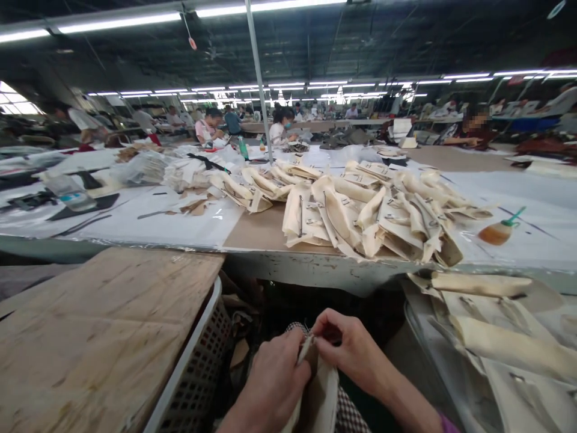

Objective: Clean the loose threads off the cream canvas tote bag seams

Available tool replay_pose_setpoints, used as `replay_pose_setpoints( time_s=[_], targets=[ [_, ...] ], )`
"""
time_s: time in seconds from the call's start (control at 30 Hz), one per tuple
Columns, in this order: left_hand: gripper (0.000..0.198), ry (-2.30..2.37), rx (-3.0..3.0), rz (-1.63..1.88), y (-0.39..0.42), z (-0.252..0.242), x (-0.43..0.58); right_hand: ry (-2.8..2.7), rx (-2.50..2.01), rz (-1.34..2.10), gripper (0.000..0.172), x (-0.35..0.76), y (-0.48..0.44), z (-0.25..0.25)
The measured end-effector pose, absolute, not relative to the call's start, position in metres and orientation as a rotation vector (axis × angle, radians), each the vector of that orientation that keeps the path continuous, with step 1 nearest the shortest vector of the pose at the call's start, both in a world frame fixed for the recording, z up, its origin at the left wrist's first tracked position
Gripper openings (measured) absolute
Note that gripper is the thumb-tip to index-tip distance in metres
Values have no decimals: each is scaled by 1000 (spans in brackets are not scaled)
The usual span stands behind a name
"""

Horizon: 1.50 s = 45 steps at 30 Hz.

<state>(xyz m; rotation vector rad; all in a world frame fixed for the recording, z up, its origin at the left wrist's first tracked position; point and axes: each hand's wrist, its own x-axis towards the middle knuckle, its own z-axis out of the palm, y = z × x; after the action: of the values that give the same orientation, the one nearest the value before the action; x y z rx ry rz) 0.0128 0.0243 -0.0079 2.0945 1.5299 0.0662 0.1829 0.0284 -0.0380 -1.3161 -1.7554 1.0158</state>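
Within left grip, cream piece

Bare left hand, one; bare right hand, one. Folded cream piece in hand, one. Nearby amber squeeze bottle with green nozzle, one. White perforated plastic basket, one. Piled cream pieces: overlapping, uncountable.
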Motion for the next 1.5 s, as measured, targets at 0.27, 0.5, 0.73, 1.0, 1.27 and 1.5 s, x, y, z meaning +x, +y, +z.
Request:
replay_pose_setpoints(
  time_s=[0.27,0.5,0.73,1.0,1.27,1.5],
  targets=[
    [16,1535,2017,108,5,-18,13,-1826,-1407,498,17,176,-19,-64],
    [12,1533,2000,158,3,-19,10,-1768,-1271,665,18,178,-24,-57],
    [10,1517,1949,276,2,-24,3,-1778,-1287,863,18,181,-27,-42],
    [17,1258,1752,465,4,-24,3,-1879,-1318,557,16,178,-25,-48],
    [15,1217,1727,491,2,-26,2,-1832,-1379,476,14,172,-22,-47],
    [16,1284,1712,438,0,-20,3,-1859,-1394,590,17,176,-21,-37]
  ],
)
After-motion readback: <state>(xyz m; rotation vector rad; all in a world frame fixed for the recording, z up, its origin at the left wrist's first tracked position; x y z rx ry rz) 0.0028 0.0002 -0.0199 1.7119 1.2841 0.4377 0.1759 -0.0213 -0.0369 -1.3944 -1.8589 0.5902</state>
